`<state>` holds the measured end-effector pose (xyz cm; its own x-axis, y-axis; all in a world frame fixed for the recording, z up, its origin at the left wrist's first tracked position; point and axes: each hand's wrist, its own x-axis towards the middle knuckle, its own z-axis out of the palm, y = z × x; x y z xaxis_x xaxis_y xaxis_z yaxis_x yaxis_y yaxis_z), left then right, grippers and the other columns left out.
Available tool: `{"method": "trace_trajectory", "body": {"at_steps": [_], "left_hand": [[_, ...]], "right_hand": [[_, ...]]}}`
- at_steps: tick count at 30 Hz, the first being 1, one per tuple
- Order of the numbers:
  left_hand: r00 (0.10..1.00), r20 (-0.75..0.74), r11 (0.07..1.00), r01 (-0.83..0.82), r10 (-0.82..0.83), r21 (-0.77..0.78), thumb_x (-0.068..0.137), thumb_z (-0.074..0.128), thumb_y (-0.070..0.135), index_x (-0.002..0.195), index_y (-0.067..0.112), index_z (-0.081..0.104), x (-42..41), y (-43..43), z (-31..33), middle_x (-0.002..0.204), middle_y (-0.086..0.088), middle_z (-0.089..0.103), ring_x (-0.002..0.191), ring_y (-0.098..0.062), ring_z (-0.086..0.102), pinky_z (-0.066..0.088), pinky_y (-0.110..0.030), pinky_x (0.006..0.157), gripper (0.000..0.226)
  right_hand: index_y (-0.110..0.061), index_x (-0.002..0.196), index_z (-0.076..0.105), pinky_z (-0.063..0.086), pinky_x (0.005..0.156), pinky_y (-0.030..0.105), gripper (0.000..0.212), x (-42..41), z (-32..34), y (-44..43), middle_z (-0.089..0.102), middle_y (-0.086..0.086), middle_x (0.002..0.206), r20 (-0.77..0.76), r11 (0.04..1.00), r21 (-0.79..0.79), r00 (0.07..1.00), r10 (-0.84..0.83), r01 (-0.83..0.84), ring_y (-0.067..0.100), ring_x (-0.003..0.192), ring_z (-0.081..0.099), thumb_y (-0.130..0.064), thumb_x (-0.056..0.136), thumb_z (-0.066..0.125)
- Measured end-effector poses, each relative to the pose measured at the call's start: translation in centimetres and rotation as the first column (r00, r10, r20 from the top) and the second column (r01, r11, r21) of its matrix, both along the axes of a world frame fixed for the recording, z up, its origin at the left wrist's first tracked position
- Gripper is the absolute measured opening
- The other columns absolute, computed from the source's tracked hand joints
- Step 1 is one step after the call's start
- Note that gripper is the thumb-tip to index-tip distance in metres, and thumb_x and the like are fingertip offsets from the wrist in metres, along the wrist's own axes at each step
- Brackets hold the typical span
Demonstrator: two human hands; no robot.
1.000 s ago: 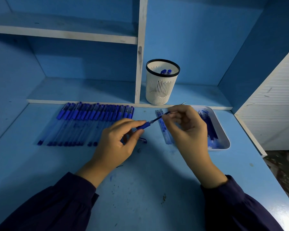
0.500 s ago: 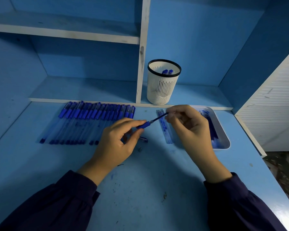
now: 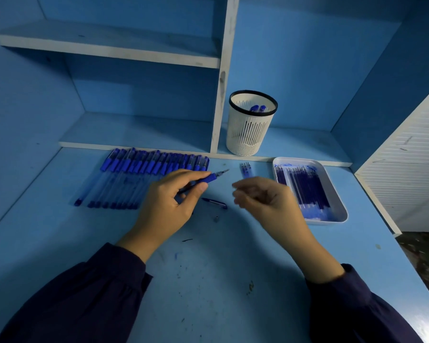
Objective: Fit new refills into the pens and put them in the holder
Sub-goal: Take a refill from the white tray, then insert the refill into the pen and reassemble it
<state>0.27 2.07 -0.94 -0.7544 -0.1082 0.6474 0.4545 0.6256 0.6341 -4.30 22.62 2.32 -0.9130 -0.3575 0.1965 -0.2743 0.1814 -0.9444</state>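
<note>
My left hand grips a pen by its blue grip section, the refill tip pointing up and to the right. A short way to its right, my right hand hovers blurred above the desk, its fingers loosely curled with nothing seen in them. A blue pen cap and a small metal tip piece lie on the desk between my hands. The white pen holder stands on the low shelf with two blue pens inside. A row of several capped pens lies at the left.
A white tray holding several dark blue refills sits at the right. A few refills lie just behind my right hand. A white upright divider rises left of the holder. The desk edge drops off at the far right.
My right hand has let go of the refill end and drawn back toward me and to the right. The refill now sits deeper in the pen, which my left hand still holds.
</note>
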Motion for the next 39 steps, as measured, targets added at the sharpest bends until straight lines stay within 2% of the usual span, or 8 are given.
{"method": "trace_trajectory", "body": {"at_steps": [3,8,13,18,29,32,35,39], "left_hand": [[1.000,0.001,1.000,-0.007,0.007,0.010,0.093,0.067,0.018,0.117,0.013,0.072,-0.1,-0.1,-0.1,0.100,0.006,0.071,0.090,-0.009,0.066,0.055,-0.026,0.073,0.025],[1.000,-0.013,1.000,0.013,-0.013,-0.027,0.094,0.066,0.017,0.117,0.011,0.072,-0.2,0.0,-0.4,0.100,0.007,0.071,0.089,-0.011,0.067,0.056,-0.032,0.072,0.024],[1.000,-0.004,0.999,0.024,-0.024,-0.029,0.093,0.066,0.016,0.117,0.012,0.072,-0.2,0.1,-0.4,0.100,0.011,0.069,0.088,-0.006,0.065,0.056,-0.029,0.070,0.024],[0.999,0.018,0.998,0.031,-0.030,-0.051,0.094,0.065,0.019,0.117,0.015,0.072,0.0,0.4,-0.2,0.099,0.018,0.066,0.087,-0.001,0.063,0.054,-0.023,0.071,0.024],[0.997,0.007,0.988,0.075,-0.075,-0.138,0.095,0.063,0.023,0.116,0.014,0.073,0.2,0.8,0.0,0.107,0.011,0.070,0.093,0.000,0.065,0.055,-0.021,0.077,0.025],[0.997,-0.001,0.986,0.080,-0.081,-0.148,0.095,0.062,0.023,0.116,0.014,0.073,0.3,0.7,-0.1,0.105,0.008,0.071,0.093,-0.003,0.066,0.057,-0.026,0.076,0.025],[0.997,-0.002,0.983,0.081,-0.082,-0.165,0.095,0.063,0.023,0.115,0.016,0.073,0.3,0.8,0.0,0.104,0.009,0.072,0.093,-0.005,0.067,0.058,-0.029,0.075,0.024],[0.994,0.007,0.983,0.110,-0.110,-0.150,0.095,0.063,0.022,0.117,0.013,0.072,0.2,0.9,0.0,0.106,0.007,0.071,0.095,-0.007,0.067,0.057,-0.030,0.079,0.025]], "right_hand": [[-0.015,0.092,0.075,0.053,0.073,0.018,0.012,0.8,-1.1,-0.4,0.072,-0.005,0.082,-0.151,0.956,0.279,0.979,0.140,-0.094,0.006,0.072,0.066,-0.010,0.081,0.074],[-0.014,0.094,0.073,0.043,0.074,0.010,0.011,1.2,-2.0,-1.1,0.066,-0.003,0.088,-0.355,0.875,0.463,0.875,0.328,-0.141,0.001,0.074,0.055,-0.011,0.083,0.070],[-0.012,0.091,0.073,0.050,0.073,0.015,0.012,0.7,-1.3,-0.7,0.068,-0.003,0.085,-0.395,0.976,0.216,0.917,0.058,0.032,0.006,0.073,0.063,-0.003,0.083,0.070],[-0.005,0.091,0.071,0.045,0.070,0.014,0.011,0.1,-0.1,0.0,0.067,0.000,0.081,-0.239,0.986,-0.099,0.959,-0.153,0.133,0.005,0.070,0.061,0.004,0.086,0.066],[-0.008,0.094,0.073,0.054,0.080,0.021,0.012,-0.1,-0.2,0.3,0.071,-0.001,0.090,-0.408,0.998,0.060,0.913,0.016,0.009,0.010,0.083,0.068,-0.002,0.085,0.069],[-0.012,0.094,0.073,0.055,0.076,0.026,0.008,-0.2,-0.3,0.4,0.068,-0.010,0.082,-0.366,0.992,0.128,0.930,0.033,0.016,0.011,0.078,0.065,-0.014,0.088,0.069],[-0.012,0.090,0.071,0.053,0.071,0.034,0.021,-0.2,-0.3,0.6,0.067,-0.004,0.076,-0.307,0.987,0.159,0.951,0.030,0.020,0.017,0.074,0.064,-0.031,0.091,0.064],[-0.007,0.101,0.066,0.049,0.077,0.018,0.018,-0.2,0.3,0.7,0.069,0.004,0.087,-0.109,0.992,-0.017,0.986,0.124,-0.126,0.014,0.080,0.065,-0.001,0.085,0.069]]}}
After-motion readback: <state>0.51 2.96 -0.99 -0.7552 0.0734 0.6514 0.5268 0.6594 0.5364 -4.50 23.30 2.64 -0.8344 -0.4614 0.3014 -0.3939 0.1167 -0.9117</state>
